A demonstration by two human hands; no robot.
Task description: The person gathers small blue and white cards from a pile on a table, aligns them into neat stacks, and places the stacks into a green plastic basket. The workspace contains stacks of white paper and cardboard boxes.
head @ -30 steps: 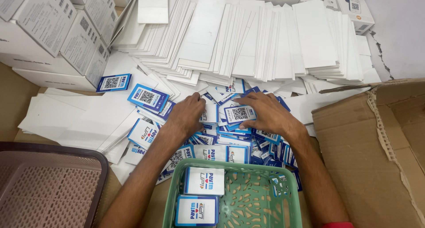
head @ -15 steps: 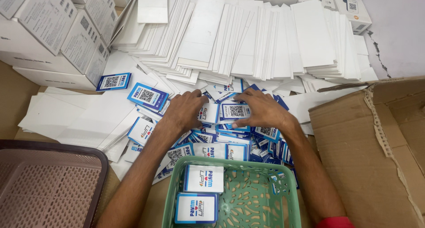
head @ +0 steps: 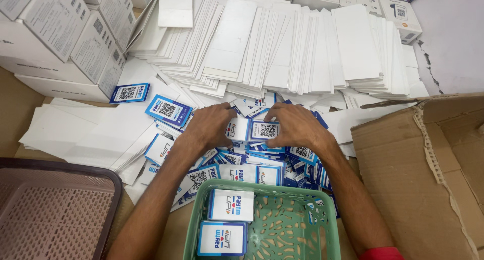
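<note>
Basket (head: 30, 209) of brown mesh at eight o'clock; white cartons (head: 65, 33) at ten. Our left hand (head: 209, 126) rests centre, fingers curled down onto the heap of blue-and-white cards (head: 242, 159). Our right hand (head: 297, 126), just beside it at one o'clock of the heap, presses a small stack of cards (head: 263, 130) between both hands' fingertips. Green basket (head: 282, 229) at six holds two card bundles. White sleeves (head: 282, 48) fan across twelve; cardboard box (head: 428, 179) at four. Risk, we judge: loosely squared stack may splay and slide back into the heap.
</note>
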